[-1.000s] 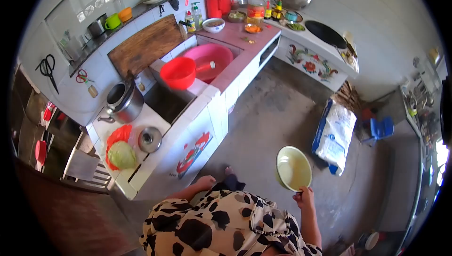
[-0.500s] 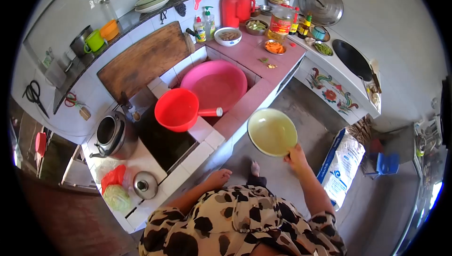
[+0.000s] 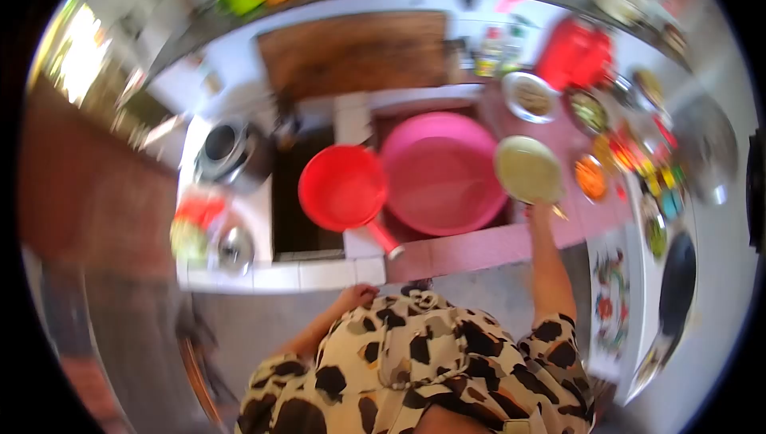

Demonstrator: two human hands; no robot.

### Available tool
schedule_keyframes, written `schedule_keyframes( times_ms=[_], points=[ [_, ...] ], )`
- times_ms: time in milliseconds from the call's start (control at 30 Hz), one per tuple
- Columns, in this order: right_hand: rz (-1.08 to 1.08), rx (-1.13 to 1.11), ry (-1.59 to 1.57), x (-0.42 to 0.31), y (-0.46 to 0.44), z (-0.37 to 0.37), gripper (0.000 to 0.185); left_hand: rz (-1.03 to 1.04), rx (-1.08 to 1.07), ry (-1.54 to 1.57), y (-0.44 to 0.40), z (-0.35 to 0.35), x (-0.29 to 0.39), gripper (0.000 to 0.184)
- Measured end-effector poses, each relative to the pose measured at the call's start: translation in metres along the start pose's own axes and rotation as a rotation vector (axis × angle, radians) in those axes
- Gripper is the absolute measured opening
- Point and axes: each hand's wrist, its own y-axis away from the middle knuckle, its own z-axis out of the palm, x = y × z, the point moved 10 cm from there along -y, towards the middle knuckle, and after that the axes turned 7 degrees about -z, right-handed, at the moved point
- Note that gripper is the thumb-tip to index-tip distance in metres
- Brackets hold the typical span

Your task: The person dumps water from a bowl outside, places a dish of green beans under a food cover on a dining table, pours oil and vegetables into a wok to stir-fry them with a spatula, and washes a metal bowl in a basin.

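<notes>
My right hand (image 3: 544, 212) grips the near rim of a pale yellow-green bowl (image 3: 528, 167). The bowl is over the pink tiled counter, just right of a big pink basin (image 3: 439, 171); I cannot tell whether it rests on the tiles. Inside the bowl I make out nothing clearly. My left hand (image 3: 357, 295) hangs by my waist, in front of the counter edge, holding nothing I can see, its fingers loosely bent. Left of the basin lies a red dipper (image 3: 341, 187), its handle pointing towards me.
A kettle (image 3: 231, 153), a pot lid (image 3: 236, 249) and a cabbage (image 3: 188, 238) stand at left. Towards the right are a bowl of food (image 3: 530, 97), sliced carrots (image 3: 590, 177), red thermoses (image 3: 576, 53) and a wok (image 3: 678, 282). A wooden board (image 3: 355, 53) leans behind the sink.
My view has swung left. My right hand has brought the bowl from above the floor to over the pink counter beside the basin. My left hand stays near my waist.
</notes>
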Motion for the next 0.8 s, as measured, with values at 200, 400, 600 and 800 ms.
schedule_keyframes(
  times_ms=[200, 400, 600, 800],
  points=[
    [0.115, 0.170, -0.080, 0.009, -0.071, -0.010, 0.016, 0.018, 0.242, 0.257, 0.015, 0.000, -0.012, 0.031],
    [0.128, 0.232, -0.183, 0.002, -0.074, 0.005, 0.018, -0.092, 0.308, 0.380, 0.047, -0.003, -0.013, 0.033],
    [0.109, -0.042, -0.401, 0.020, -0.062, -0.009, 0.024, -0.108, 0.138, 0.612, 0.052, 0.009, -0.009, 0.031],
    [-0.150, -0.057, 0.108, -0.025, 0.110, -0.006, 0.009, 0.050, -0.075, 0.453, 0.042, -0.001, 0.030, 0.028]
  ],
)
